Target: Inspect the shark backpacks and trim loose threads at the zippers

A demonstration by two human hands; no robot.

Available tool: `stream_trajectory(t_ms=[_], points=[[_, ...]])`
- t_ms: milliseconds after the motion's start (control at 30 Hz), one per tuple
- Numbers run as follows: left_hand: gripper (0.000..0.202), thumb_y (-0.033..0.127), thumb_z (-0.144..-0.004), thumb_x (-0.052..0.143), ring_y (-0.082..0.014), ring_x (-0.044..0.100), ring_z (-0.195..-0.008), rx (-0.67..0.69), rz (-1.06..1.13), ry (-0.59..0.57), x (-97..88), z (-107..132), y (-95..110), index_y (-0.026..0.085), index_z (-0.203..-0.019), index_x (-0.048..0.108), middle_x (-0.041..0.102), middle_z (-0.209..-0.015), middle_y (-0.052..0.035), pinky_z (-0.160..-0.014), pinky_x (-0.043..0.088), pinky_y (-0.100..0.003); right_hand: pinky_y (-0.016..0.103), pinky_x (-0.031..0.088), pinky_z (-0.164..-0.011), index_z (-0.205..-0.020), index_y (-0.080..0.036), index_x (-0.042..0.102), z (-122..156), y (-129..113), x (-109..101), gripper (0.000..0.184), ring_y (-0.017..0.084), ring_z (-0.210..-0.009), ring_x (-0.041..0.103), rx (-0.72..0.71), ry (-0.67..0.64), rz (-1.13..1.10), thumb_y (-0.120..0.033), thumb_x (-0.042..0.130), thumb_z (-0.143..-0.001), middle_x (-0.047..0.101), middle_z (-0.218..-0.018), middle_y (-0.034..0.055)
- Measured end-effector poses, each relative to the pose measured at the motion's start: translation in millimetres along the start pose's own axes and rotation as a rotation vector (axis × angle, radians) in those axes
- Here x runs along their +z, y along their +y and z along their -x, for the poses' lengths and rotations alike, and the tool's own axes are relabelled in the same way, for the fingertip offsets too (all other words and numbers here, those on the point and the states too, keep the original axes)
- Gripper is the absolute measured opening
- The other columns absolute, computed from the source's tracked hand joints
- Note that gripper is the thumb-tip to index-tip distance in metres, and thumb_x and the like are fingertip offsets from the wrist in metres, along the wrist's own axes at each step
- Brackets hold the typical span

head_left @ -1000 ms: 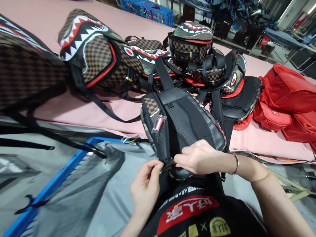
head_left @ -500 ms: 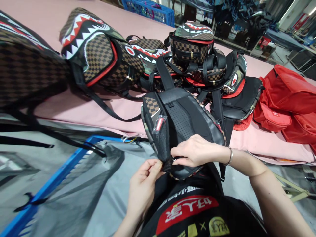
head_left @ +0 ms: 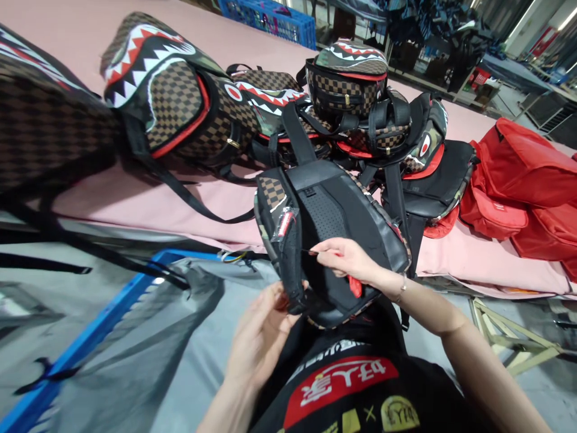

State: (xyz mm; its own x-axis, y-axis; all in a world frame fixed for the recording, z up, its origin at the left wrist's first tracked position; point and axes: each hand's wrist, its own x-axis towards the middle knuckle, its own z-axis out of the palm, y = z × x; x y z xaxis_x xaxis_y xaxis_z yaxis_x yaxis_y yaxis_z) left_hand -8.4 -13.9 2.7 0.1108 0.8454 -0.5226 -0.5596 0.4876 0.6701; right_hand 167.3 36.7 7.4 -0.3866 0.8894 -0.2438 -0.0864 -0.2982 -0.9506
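A black sling bag (head_left: 322, 210) with a perforated back panel lies tilted against the table's front edge, checkered and camouflage trim along its sides. At its lower left corner, my left hand (head_left: 265, 325) pinches the bag's edge, fingertips partly hidden behind it. Above the back panel, my right hand (head_left: 347, 258) is closed round a red-handled tool (head_left: 355, 287) with a thin dark tip pointing left; its exact kind is unclear. A small clear packet with a red label (head_left: 285, 224) sits on the bag's left side.
Several checkered shark-mouth bags (head_left: 175, 102) crowd the pink table (head_left: 216, 192), their straps hanging over its edge. Red bags (head_left: 527, 186) are piled at right. A blue crate (head_left: 270, 21) stands at the back; a blue-framed bin (head_left: 103, 331) with grey lining is below left.
My right hand has lifted from the bag's lower corner to above the panel, and the red-handled tool now shows in it. The left hand remains at the corner.
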Motion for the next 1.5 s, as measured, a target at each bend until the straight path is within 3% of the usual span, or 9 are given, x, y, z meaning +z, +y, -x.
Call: stream_trajectory(t_ms=[133, 200, 367, 500, 633, 800, 867, 1067, 1500], points=[[0.024, 0.031, -0.062, 0.075, -0.0138, 0.060, -0.063, -0.121, 0.027, -0.044, -2.3, -2, -8, 0.020, -0.082, 0.067, 0.068, -0.079, -0.0047, -0.056, 0.053, -0.025, 0.017, 0.011, -0.039, -0.068, -0.015, 0.046, -21, 16, 17, 0.043, 0.000, -0.040, 0.015, 0.236, -0.318, -0.274, -0.047, 0.074, -0.064, 0.024, -0.050, -0.0127], [0.026, 0.034, -0.063, 0.075, -0.0137, 0.060, -0.059, -0.182, 0.021, -0.077, -7.0, -3, -11, 0.020, -0.082, 0.067, 0.069, -0.077, -0.0055, -0.054, 0.053, -0.025, 0.017, 0.011, -0.038, -0.065, -0.016, 0.043, -26, 18, 25, 0.043, 0.000, -0.040, 0.012, 0.287, -0.380, -0.336, -0.047, 0.072, -0.066, 0.021, -0.048, -0.0133], [0.040, 0.050, -0.060, 0.074, -0.0214, 0.064, -0.084, 0.051, -0.122, -0.044, -14.0, -1, -11, 0.019, -0.085, 0.065, 0.069, -0.090, -0.0061, -0.074, 0.056, -0.039, 0.017, 0.014, -0.038, -0.060, -0.020, 0.029, -31, 17, 33, 0.056, 0.001, -0.038, 0.017, 0.151, -0.099, -0.228, -0.051, 0.075, -0.059, 0.024, -0.044, -0.0134], [0.042, 0.038, -0.053, 0.081, -0.0212, 0.066, -0.081, 0.095, -0.282, -0.028, -11.9, 3, -14, 0.017, -0.086, 0.066, 0.070, -0.087, -0.0052, -0.082, 0.053, -0.038, 0.018, 0.018, -0.041, -0.058, -0.018, 0.032, -32, 22, 31, 0.053, 0.003, -0.043, 0.022, 0.024, 0.075, 0.028, -0.052, 0.073, -0.060, 0.027, -0.048, -0.0113], [0.038, 0.034, -0.053, 0.081, -0.0201, 0.066, -0.074, 0.075, -0.192, 0.006, -9.8, 5, -20, 0.016, -0.084, 0.069, 0.071, -0.084, -0.0065, -0.078, 0.054, -0.036, 0.018, 0.026, -0.047, -0.060, -0.016, 0.041, -28, 24, 28, 0.045, 0.005, -0.050, 0.029, -0.058, 0.160, 0.222, -0.052, 0.067, -0.068, 0.034, -0.054, -0.0085], [0.035, 0.027, -0.050, 0.081, -0.0149, 0.062, -0.063, 0.032, -0.055, -0.011, -10.9, 8, -13, 0.015, -0.082, 0.071, 0.071, -0.078, -0.0062, -0.064, 0.054, -0.026, 0.019, 0.037, -0.058, -0.095, -0.018, 0.054, -2, 17, 18, 0.028, 0.007, -0.060, 0.047, -0.229, 0.237, 0.415, -0.042, 0.055, -0.082, 0.054, -0.073, -0.0043], [0.037, 0.025, -0.046, 0.083, -0.0140, 0.060, -0.060, 0.030, -0.027, 0.002, -10.6, 10, -8, 0.014, -0.079, 0.071, 0.070, -0.075, -0.0063, -0.061, 0.053, -0.024, 0.019, 0.039, -0.058, -0.097, -0.017, 0.055, 11, 18, 11, 0.026, 0.008, -0.058, 0.050, -0.353, 0.304, 0.535, -0.040, 0.053, -0.083, 0.057, -0.072, -0.0031], [0.039, 0.026, -0.042, 0.084, -0.0142, 0.060, -0.058, 0.048, -0.034, 0.011, -7.3, 10, -5, 0.014, -0.077, 0.072, 0.070, -0.073, -0.0061, -0.060, 0.053, -0.024, 0.019, 0.043, -0.052, -0.090, -0.014, 0.062, 35, 29, -4, 0.028, 0.008, -0.049, 0.052, -0.848, 0.279, 0.846, -0.041, 0.054, -0.085, 0.065, -0.067, 0.0021], [0.034, 0.032, -0.049, 0.083, -0.0150, 0.062, -0.061, 0.099, -0.095, -0.030, -10.6, 10, -11, 0.017, -0.078, 0.073, 0.070, -0.076, -0.0050, -0.063, 0.054, -0.024, 0.020, 0.044, -0.056, -0.086, -0.014, 0.064, 31, 17, -4, 0.027, 0.010, -0.058, 0.061, -0.890, 0.213, 1.032, -0.037, 0.052, -0.089, 0.068, -0.068, 0.0030]])
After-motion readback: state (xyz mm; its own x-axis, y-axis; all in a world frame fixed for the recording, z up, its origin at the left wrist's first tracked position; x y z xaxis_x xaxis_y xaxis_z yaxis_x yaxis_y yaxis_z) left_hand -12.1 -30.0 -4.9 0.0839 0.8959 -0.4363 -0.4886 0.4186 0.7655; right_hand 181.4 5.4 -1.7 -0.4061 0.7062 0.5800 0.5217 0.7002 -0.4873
